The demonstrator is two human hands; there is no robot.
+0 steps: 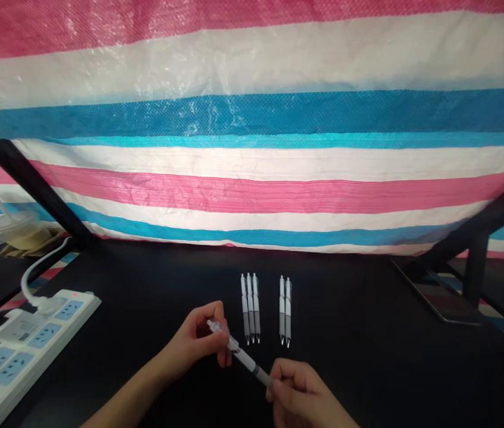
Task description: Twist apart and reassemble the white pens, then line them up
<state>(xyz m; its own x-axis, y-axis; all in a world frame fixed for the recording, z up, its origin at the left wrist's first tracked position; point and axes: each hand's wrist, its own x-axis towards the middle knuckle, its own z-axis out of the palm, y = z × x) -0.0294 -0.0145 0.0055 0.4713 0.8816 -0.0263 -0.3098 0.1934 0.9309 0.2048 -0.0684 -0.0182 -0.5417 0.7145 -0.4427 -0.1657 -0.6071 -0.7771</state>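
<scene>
A white and grey click pen (245, 360) slants between my two hands above the black table (180, 273). My left hand (202, 339) is closed on its clip end, the push button showing past the fingers. Around the grey grip end, the fingers of my right hand (296, 392) are wrapped, hiding the tip. Beyond the hands, three similar pens (251, 309) lie side by side with tips toward me. To their right lies a separate pair of the same pens (285, 312), also parallel.
A white power strip (42, 345) with a plugged-in cable sits at the left. A dark flat tablet-like device (439, 294) lies at the right by the black frame (479, 238). Striped sheeting (252, 196) hangs behind the table. A plastic cup (9, 224) stands far left.
</scene>
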